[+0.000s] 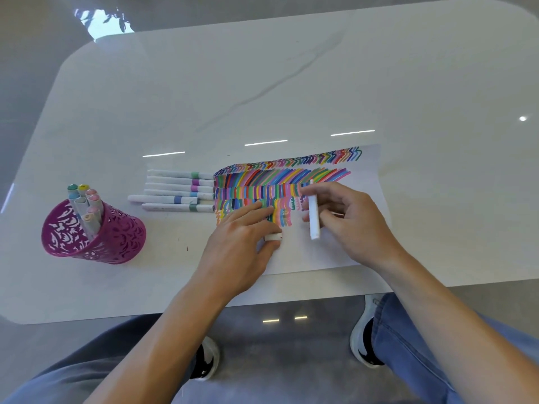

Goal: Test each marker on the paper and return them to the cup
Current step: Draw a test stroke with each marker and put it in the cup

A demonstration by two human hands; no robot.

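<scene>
Our right hand (pixel 350 220) pinches the white marker (pixel 313 217), tip toward 12 o'clock over the paper (pixel 320 258); our left hand (pixel 245 243) pinches the cap (pixel 273 237), pressing the paper flat. We should stroke lightly on bare paper. The cup (pixel 116 240) stands at 9 o'clock.

Table (pixel 320 83): hard, high-gloss white top with faint grey veining, stone-like, mirroring strip lights. Paper (pixel 306 258), at 5 o'clock on the table: thin, matt white sheet, heavily inked. Cup (pixel 116 237), at 9 o'clock from the paper: smooth magenta pierced wall with a slight sheen; plastic or coated metal not determinable. Loose markers (pixel 178 190), held marker (pixel 313 217) and cap (pixel 273 237): smooth white plastic, satin finish. Trousers (pixel 408 330): blue woven cloth, matt. Floor (pixel 248 330): grey, polished, reflective.
</scene>
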